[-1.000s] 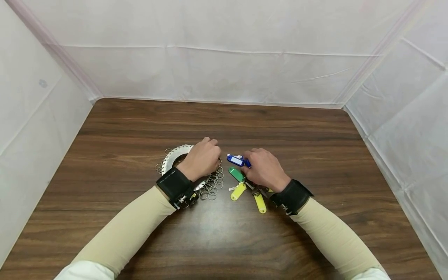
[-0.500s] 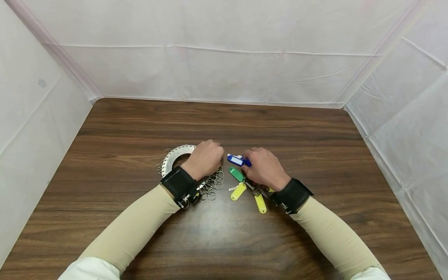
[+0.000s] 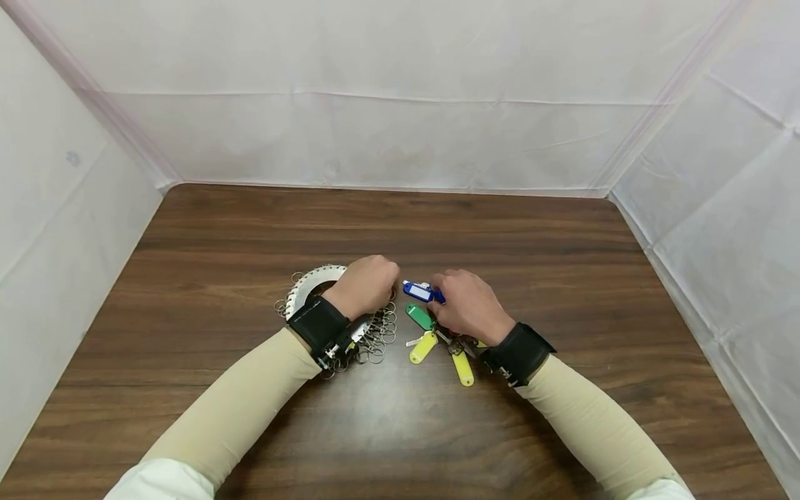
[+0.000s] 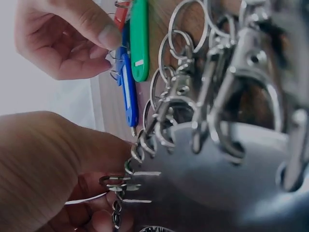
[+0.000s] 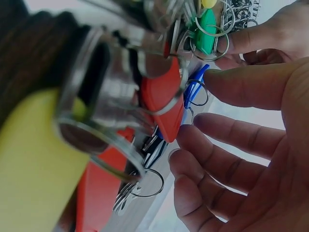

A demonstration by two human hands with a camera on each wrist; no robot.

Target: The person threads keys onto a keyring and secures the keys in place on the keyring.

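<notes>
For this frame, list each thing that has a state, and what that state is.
Left hand: fingers curled, pinching a ring on the holder's edge.
White round key-ring holder: flat on the table, metal rings hanging round its rim.
Right hand: pinching the blue tag's ring end.
Blue plastic key tag: held at one end.
Green plastic key tag: lying flat.
Two yellow plastic key tags: lying flat, untouched.

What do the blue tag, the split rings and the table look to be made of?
Blue tag: probably glossy plastic, uniform colour with a pale label window. Split rings: polished metal, silvery with sharp glints. Table: dark wood or wood-look laminate, grain streaks with a soft sheen; which one cannot be told.
</notes>
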